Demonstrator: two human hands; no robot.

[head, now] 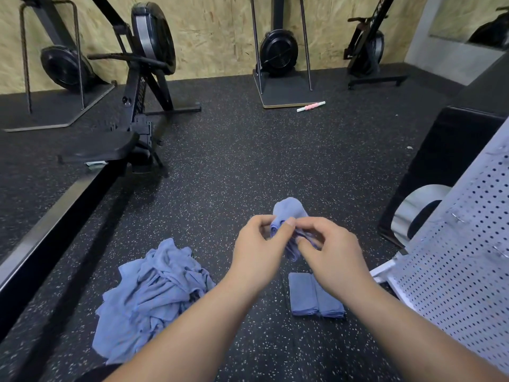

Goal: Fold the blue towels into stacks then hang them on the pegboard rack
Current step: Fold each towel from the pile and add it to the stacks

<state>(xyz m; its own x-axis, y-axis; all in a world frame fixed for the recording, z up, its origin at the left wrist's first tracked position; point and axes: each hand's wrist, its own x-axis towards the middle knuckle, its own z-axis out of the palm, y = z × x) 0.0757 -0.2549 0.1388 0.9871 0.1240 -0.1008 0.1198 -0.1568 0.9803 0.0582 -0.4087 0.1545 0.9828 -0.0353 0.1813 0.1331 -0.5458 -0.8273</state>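
left hand (259, 249) and right hand (330, 252), fingertips pinching one blue towel (290, 212): seemingly light, limp, soft cloth; best held at corners.

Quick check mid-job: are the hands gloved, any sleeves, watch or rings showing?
No gloves: the left hand and right hand are both bare. Forearms are bare too, with no sleeve in view up to the frame's edge. No watch, bracelet or ring shows.

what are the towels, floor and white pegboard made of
Blue towels: thin matte woven cloth, probably cotton; they crumple and crease softly. Floor: looks like black rubber matting, matte, pale flecks. Pegboard rack: likely white-painted sheet metal, smooth, with regular punched holes.
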